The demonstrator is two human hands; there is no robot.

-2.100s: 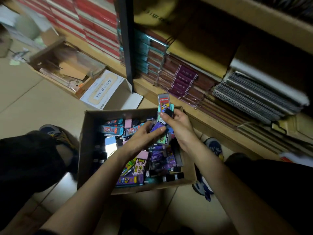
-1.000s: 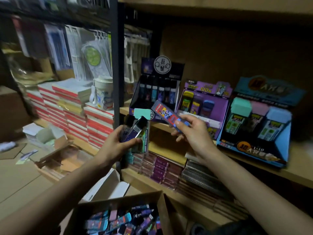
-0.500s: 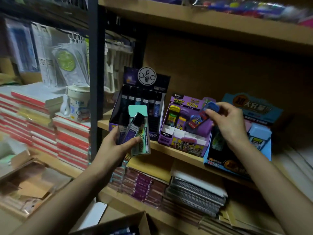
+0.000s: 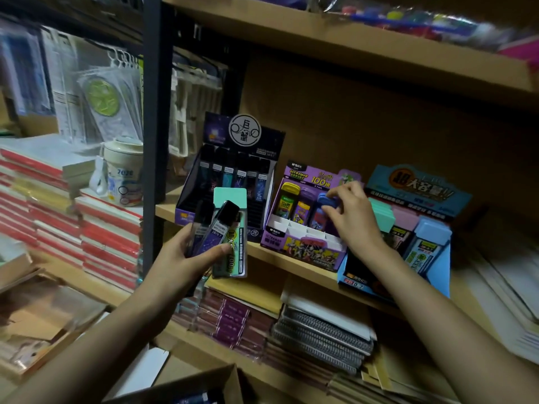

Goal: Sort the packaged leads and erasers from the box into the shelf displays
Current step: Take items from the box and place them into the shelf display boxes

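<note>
Head view, sorting at the shelf (image 4: 164, 208). The right hand (image 4: 355, 223) pinches the cap of a blue pack (image 4: 325, 199) with curled fingertips, the pack standing in the far row of the purple display (image 4: 300, 246), just right of a yellow pack (image 4: 287, 199). The left hand (image 4: 180, 258) grips a fan of three packs, thumb across their fronts: one mint pack (image 4: 230, 199) behind two dark packs (image 4: 224, 217). The black display (image 4: 215, 132) stands to the left, the blue display (image 4: 420, 185) to the right, the box (image 4: 204, 380) near, on the floor.

Likely faults:
- The blue pack may seat crooked if pressed at an angle, tipping its neighbours or catching on a white divider.
- The purple display is light card near the shelf edge; a hard push could slide it.
- The fan is pinned by one thumb only, so a loosened grip could drop a pack.
- Judging by colour, the mint pack suits the blue display and the dark packs the black; haste could mix them.
</note>
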